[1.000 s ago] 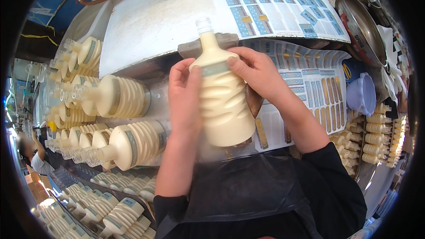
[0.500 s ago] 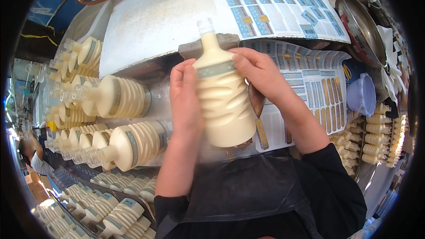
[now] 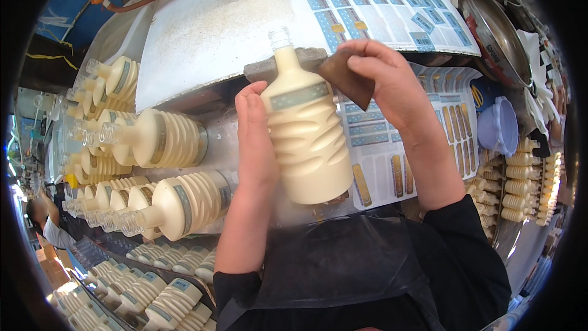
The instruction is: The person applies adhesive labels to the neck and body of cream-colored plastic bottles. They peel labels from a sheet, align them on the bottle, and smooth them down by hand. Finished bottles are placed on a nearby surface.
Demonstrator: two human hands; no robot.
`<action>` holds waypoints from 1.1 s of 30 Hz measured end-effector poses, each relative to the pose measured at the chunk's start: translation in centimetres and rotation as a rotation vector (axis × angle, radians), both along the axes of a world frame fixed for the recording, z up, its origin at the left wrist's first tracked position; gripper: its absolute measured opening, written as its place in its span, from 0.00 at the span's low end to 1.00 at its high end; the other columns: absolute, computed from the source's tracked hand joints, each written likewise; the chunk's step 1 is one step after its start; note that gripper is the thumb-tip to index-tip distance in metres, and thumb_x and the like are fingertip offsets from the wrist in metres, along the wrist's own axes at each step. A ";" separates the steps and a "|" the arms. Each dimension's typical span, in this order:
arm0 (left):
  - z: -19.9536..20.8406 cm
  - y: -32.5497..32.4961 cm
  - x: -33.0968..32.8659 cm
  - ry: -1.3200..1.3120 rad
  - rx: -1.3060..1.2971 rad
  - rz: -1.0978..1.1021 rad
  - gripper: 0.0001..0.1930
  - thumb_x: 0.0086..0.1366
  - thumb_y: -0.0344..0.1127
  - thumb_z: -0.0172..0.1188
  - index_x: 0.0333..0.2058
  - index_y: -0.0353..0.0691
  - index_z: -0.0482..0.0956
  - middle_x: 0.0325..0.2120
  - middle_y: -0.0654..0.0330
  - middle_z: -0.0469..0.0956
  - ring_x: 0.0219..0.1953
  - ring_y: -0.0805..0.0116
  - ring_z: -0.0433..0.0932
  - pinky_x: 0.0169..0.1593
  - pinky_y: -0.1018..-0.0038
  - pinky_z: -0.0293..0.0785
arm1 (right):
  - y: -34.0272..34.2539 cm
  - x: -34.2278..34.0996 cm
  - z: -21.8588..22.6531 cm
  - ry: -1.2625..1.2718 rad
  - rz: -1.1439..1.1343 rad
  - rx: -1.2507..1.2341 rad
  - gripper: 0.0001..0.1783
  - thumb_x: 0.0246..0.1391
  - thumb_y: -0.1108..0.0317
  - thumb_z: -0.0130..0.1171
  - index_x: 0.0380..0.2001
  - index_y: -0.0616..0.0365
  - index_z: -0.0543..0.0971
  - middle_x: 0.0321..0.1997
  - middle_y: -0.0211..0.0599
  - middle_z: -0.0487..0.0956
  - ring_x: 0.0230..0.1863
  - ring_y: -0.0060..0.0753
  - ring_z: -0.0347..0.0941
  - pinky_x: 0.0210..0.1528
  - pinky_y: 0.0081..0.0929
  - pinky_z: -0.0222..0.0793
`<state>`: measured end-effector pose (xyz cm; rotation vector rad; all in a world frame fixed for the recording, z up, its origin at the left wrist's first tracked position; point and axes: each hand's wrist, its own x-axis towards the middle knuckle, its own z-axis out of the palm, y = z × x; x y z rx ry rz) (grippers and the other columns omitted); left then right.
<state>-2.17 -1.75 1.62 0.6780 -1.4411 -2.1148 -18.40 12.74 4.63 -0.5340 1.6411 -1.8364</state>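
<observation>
A cream-coloured glass bottle with a wavy ribbed body and clear neck lies in front of me, its neck resting on a grey block. A narrow blue-grey label runs across its shoulder. My left hand is closed along the bottle's left side, steadying it. Right of the shoulder, my right hand pinches a flat brown piece with a pointed corner, apart from the bottle; its material is unclear.
Sheets of blue and gold labels cover the white board, and another label sheet lies at right. Similar bottles are stacked at left. A metal pan and a lilac bucket stand right.
My right hand has lifted off the label end and moved up and right, bringing the brown piece up to the bottle's shoulder. My left hand stays at the bottle's side.
</observation>
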 end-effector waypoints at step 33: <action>0.5 0.4 0.2 0.092 0.477 0.117 0.14 0.80 0.39 0.48 0.53 0.38 0.74 0.44 0.58 0.81 0.48 0.69 0.80 0.54 0.69 0.78 | -2.2 7.6 3.5 1.662 0.102 0.053 0.14 0.41 0.72 0.63 0.36 0.58 0.83 0.36 0.33 0.82 0.35 0.35 0.81 0.39 0.31 0.75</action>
